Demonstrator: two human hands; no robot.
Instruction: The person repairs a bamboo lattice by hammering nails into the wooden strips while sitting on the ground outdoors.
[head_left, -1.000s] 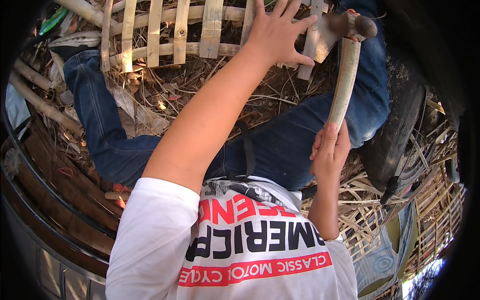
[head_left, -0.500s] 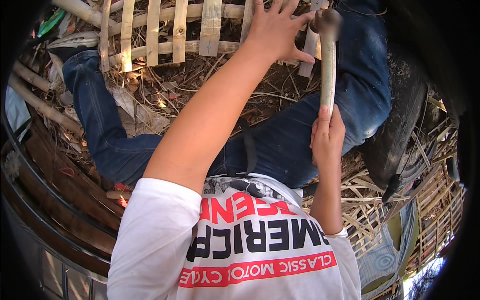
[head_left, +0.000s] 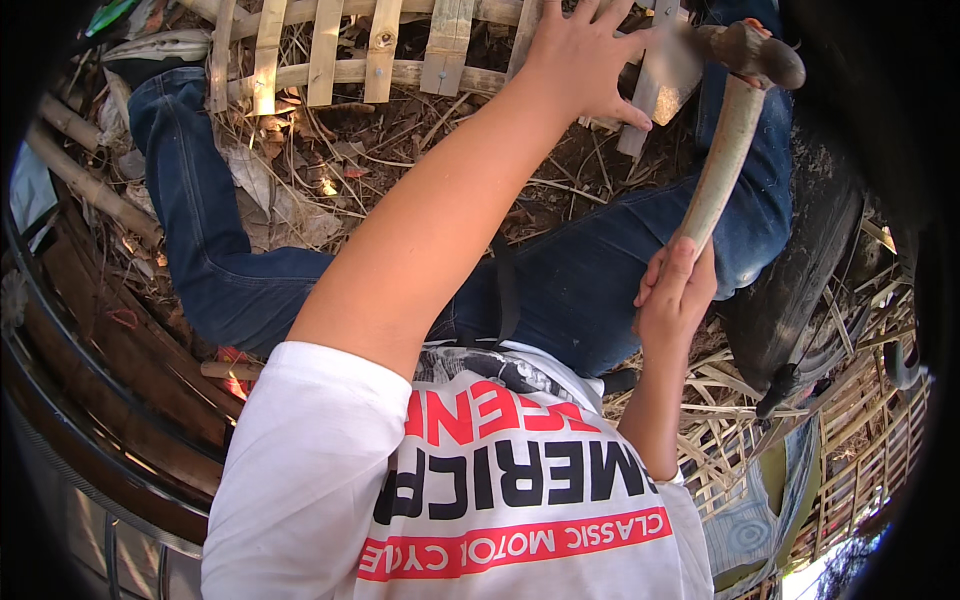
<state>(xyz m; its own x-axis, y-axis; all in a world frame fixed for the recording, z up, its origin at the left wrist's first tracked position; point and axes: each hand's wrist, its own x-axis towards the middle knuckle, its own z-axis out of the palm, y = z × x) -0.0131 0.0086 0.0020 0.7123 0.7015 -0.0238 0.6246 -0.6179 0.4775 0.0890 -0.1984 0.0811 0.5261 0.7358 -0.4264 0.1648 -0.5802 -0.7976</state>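
Along the upper left of the frame, a row of pale bamboo slats [head_left: 325, 52] is lying across round crossing rails [head_left: 408, 73], with dry litter [head_left: 300, 215] showing below. At the upper middle, the left hand [head_left: 580, 68] is reaching across with its fingers spread wide, the thumb overlapping the left edge of a gray slat [head_left: 650, 84]. Whether it is pressing that slat or pinching something small there, I cannot tell. For good control, the hand should be bearing down firmly, with thumb and forefinger staying out of line with the hammer's face.

Right of center, the right hand [head_left: 680, 285] is wrapping around the lower handle of a hammer [head_left: 728, 160]. That low grip is probably giving each blow more weight but less accuracy, so short, square strokes would be suiting it best. At the upper right, the hammer's head [head_left: 755, 55] is sitting just right of the gray slat, its blurred left end overlapping the slat in view. A leg in blue jeans [head_left: 765, 215] is lying close behind the handle, so any stroke should be staying well clear of it.
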